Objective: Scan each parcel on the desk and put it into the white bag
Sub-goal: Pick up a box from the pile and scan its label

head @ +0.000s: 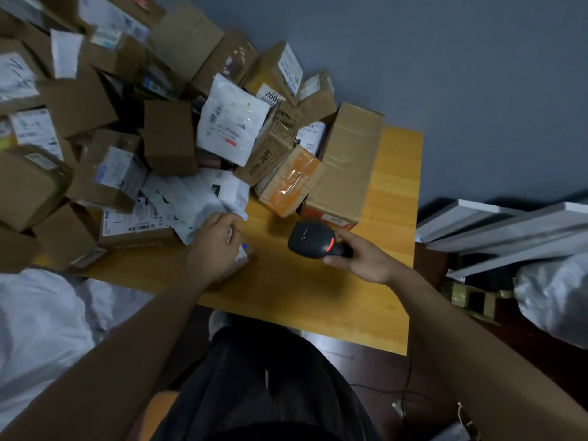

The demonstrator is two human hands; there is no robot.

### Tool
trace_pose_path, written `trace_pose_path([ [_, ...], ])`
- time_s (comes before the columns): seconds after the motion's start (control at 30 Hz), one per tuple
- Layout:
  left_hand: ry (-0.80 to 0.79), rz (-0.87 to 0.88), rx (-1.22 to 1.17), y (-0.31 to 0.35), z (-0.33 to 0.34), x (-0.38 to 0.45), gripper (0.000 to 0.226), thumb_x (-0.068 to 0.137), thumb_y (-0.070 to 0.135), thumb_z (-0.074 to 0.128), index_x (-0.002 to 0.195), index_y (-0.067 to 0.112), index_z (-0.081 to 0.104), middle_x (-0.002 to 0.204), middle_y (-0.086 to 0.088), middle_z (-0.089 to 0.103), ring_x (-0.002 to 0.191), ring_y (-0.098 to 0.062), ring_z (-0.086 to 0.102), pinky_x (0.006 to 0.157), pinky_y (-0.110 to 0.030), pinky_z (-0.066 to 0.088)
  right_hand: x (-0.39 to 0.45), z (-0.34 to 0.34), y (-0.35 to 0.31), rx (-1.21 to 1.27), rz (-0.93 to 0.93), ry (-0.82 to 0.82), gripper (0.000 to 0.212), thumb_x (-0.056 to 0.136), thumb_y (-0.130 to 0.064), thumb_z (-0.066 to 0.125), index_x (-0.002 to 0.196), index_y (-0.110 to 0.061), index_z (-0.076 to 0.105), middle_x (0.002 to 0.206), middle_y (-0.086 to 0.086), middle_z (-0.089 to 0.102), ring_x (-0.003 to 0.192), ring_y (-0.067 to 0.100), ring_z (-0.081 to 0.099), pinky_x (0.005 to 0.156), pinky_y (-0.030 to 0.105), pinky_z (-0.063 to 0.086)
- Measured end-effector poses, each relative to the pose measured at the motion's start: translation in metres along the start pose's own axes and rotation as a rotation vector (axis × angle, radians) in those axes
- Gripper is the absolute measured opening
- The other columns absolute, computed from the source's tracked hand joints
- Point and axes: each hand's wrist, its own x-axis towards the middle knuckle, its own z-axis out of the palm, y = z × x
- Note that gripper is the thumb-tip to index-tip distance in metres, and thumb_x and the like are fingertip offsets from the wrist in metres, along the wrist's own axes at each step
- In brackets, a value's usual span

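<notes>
Head view looks down on a wooden desk (394, 198) whose far and left parts are heaped with cardboard boxes and white mailers, the pile (152, 128) reaching almost to the near edge at the left. A white bag (41, 316) slumps just off the near-left corner. Toward the right edge, the right hand (359, 259) is wrapped round a black scanner (315, 241), its red light lit. Near the middle of the near edge, the left hand (216, 240) curls over a small labelled parcel (241, 254) lying on the wood. Scanning seems under way; next, the label likely needs turning toward the scanner's head.
</notes>
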Motion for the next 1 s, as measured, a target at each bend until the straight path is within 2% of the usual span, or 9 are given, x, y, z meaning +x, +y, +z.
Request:
trace_pose_path([
  [0.13,0.033,0.017,-0.038,-0.013,-0.020,0.005,0.024,0.098,0.016,0.047,0.117,0.015,0.062,0.117,-0.006,0.056,0.108,-0.025,0.054,0.092,-0.045,0.048,0.007,0.014,-0.052,0.020,-0.134,0.090,0.034,0.093,-0.027,0.066,0.123,-0.016,0.053,0.118,-0.001,0.061,0.108,0.016,0.060,0.094,0.032,0.046],
  [0.27,0.064,0.019,-0.030,-0.032,-0.049,0.008,0.026,0.099,0.017,0.046,0.120,0.014,0.061,0.122,-0.007,0.055,0.114,-0.025,0.051,0.092,-0.037,0.043,0.025,0.038,-0.107,0.029,-0.178,0.073,0.031,0.096,-0.032,0.061,0.123,-0.022,0.051,0.105,-0.002,0.061,0.091,0.028,0.066,0.083,0.042,0.057],
  [0.37,0.075,0.025,-0.029,-0.051,-0.075,0.007,0.026,0.099,0.017,0.046,0.121,0.015,0.059,0.125,-0.007,0.053,0.112,-0.024,0.051,0.087,-0.034,0.042,0.040,0.064,-0.137,0.038,-0.211,0.079,0.027,0.098,-0.028,0.058,0.123,-0.024,0.047,0.093,-0.009,0.057,0.077,0.010,0.061,0.070,0.028,0.057],
  [0.47,0.095,0.054,-0.042,-0.079,-0.104,0.005,0.024,0.099,0.016,0.047,0.120,0.015,0.059,0.122,-0.006,0.053,0.107,-0.026,0.053,0.082,-0.035,0.044,0.059,0.096,-0.163,0.067,-0.234,0.147,0.024,0.099,-0.025,0.056,0.121,-0.019,0.048,0.088,-0.009,0.055,0.065,-0.004,0.057,0.055,0.013,0.046],
  [0.53,0.118,0.105,-0.037,-0.098,-0.126,0.003,0.023,0.098,0.015,0.047,0.118,0.015,0.060,0.118,-0.005,0.054,0.102,-0.025,0.055,0.076,-0.032,0.044,0.073,0.117,-0.185,0.080,-0.243,0.191,0.024,0.100,-0.024,0.055,0.120,-0.014,0.049,0.087,-0.008,0.054,0.058,-0.011,0.055,0.050,0.009,0.041],
  [0.7,0.220,0.106,-0.077,-0.139,-0.173,-0.002,0.019,0.098,0.015,0.046,0.107,0.015,0.063,0.109,-0.003,0.054,0.091,-0.021,0.056,0.074,-0.037,0.048,0.115,0.166,-0.239,0.007,-0.273,0.227,0.032,0.099,-0.032,0.055,0.123,-0.011,0.049,0.086,0.000,0.057,0.054,-0.006,0.053,0.048,0.012,0.041],
  [0.87,0.242,-0.018,-0.018,-0.170,-0.200,0.010,0.024,0.094,0.017,0.051,0.117,0.014,0.059,0.117,-0.008,0.052,0.111,-0.027,0.049,0.088,-0.038,0.045,0.148,0.192,-0.271,-0.027,-0.224,0.305,0.029,0.099,-0.034,0.057,0.115,-0.010,0.055,0.086,0.008,0.059,0.055,0.003,0.053,0.041,0.010,0.037],
  [0.93,0.197,-0.105,0.000,-0.174,-0.199,0.016,0.037,0.094,0.028,0.054,0.129,0.015,0.050,0.130,-0.009,0.045,0.122,-0.028,0.041,0.095,-0.038,0.040,0.154,0.197,-0.271,-0.011,-0.179,0.351,0.028,0.098,-0.038,0.057,0.109,-0.012,0.056,0.085,0.009,0.059,0.056,0.010,0.052,0.039,0.013,0.037],
  [1.0,0.132,-0.190,-0.005,-0.172,-0.191,0.024,0.065,0.091,0.045,0.057,0.143,0.015,0.033,0.144,-0.011,0.032,0.132,-0.029,0.031,0.101,-0.041,0.036,0.155,0.199,-0.266,0.025,-0.138,0.395,0.033,0.096,-0.043,0.057,0.105,-0.011,0.057,0.083,0.009,0.059,0.053,0.012,0.050,0.037,0.020,0.036],
])
